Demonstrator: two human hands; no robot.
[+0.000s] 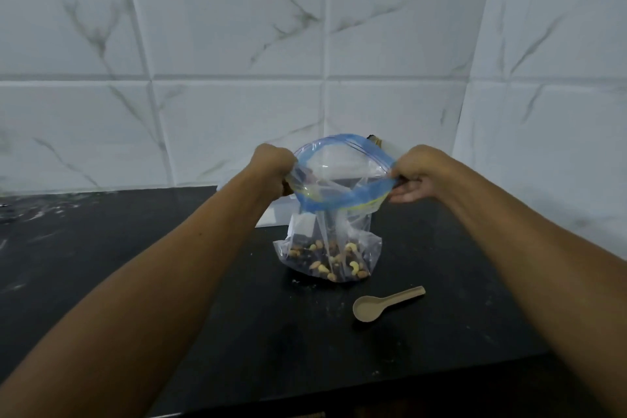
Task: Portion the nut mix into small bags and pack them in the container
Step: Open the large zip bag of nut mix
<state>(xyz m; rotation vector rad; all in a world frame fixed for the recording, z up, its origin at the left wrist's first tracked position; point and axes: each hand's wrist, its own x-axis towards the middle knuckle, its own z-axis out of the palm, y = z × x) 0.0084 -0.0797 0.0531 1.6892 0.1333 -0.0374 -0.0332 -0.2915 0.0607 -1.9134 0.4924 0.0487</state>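
Our left hand and right hand each pinch the zip bag rim; we should stretch it evenly, keeping nuts low, spoon just beside.

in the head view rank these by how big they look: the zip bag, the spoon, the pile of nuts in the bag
1. zip bag, clearly largest, held open at the rim by both hands
2. nut mix, the pile in the bag's bottom
3. spoon on the counter

The pile and the spoon look nearly alike, so that order is unsure.
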